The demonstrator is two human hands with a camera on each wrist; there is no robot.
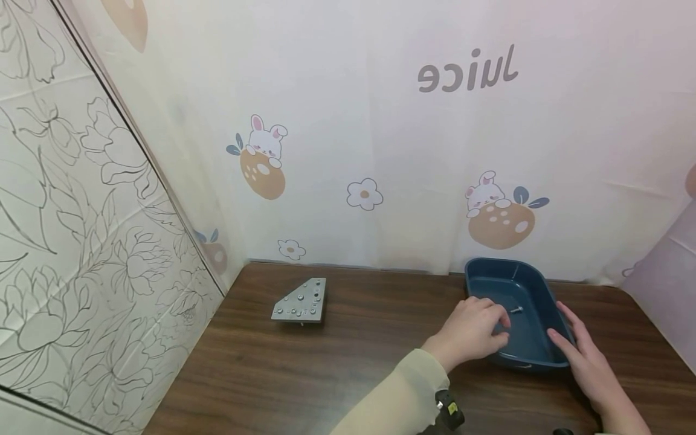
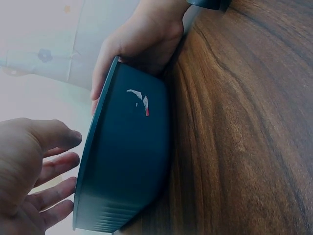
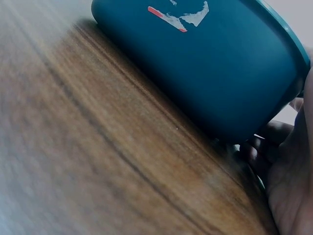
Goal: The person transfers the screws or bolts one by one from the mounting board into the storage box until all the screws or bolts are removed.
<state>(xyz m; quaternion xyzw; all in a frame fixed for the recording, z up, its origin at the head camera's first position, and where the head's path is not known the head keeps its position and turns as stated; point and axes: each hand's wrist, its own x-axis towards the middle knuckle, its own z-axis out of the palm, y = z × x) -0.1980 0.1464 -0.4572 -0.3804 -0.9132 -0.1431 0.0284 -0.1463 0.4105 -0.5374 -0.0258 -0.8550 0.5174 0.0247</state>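
A dark blue plastic tray (image 1: 508, 360) stands at the right of the table, with one small silver screw (image 1: 516, 310) visible on its floor. Over the tray's left rim hovers my left hand (image 1: 474, 331), its fingers loosely bent. In the left wrist view the left thumb and fingers (image 2: 58, 169) are apart, and nothing shows between them. My right hand (image 1: 587, 359) holds the tray by its right side, thumb over the rim and fingers along the outer wall. The right wrist view shows those fingers (image 3: 261, 149) low against the tray's outside.
A grey metal plate (image 1: 301, 302) with a cut corner and several screws or holes lies at the back left of the brown wooden table (image 1: 380, 338). Patterned curtains (image 1: 337, 133) hang behind the table and along its left side. A torn sticker (image 2: 142, 100) marks the tray's outer wall.
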